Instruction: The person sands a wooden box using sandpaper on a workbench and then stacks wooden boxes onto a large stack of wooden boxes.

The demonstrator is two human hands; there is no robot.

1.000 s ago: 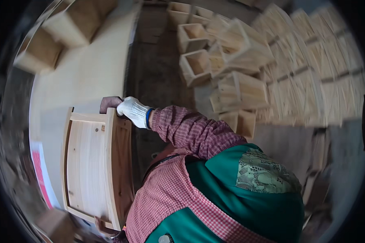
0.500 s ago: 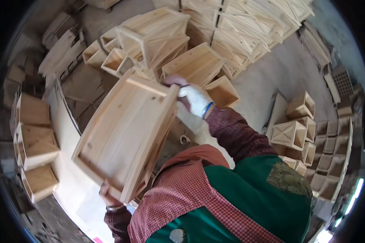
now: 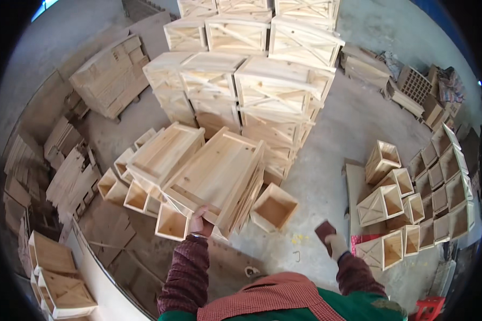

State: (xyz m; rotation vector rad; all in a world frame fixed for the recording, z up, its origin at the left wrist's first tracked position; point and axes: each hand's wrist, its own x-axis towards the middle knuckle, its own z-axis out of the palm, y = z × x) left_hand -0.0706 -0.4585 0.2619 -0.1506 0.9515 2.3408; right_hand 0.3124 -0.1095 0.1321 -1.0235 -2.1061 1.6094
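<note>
Tray (image 3: 217, 174) now down, left hand (image 3: 200, 223) gripping.

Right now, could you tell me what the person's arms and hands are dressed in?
Both forearms wear red-and-white checked sleeves with ribbed dark maroon cuffs. The left hand looks bare; the right hand wears a light glove with a dark maroon palm. A green apron covers the chest.

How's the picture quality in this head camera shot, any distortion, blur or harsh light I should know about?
Head view: strong fisheye, so the stacked wooden crates bow outward and a black rim cuts off the corners. Daylight is even and soft on the concrete floor, with no hard glare. The flat wooden tray under the left hand is fairly sharp; the right hand and the edge regions look softer.
</note>
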